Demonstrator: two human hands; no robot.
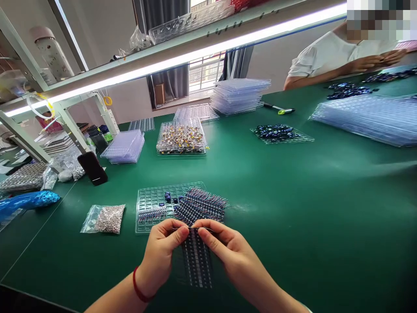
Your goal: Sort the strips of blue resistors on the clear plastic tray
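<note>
Long white tube light [228, 44]: glaring, burnt out to flat white, slanting across the far side.
Pale barred window [206, 76]: daylit, washed out.
Smooth dark-green tabletop [276, 191]: bright overall, milky sheen at right, darkening toward the near edge.
Flat dark strip with pale dots [197, 261]: softly blurred, fine detail lost.
Stacked clear plastic trays at right [371, 119]: stretched by edge distortion.
Far right corner: masked by coarse pixel blocks.

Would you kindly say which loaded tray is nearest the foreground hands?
The gridded tray partly under the dark wired pile; the tray of yellow-and-white pieces and the one of shiny dark pieces lie farther.
</note>
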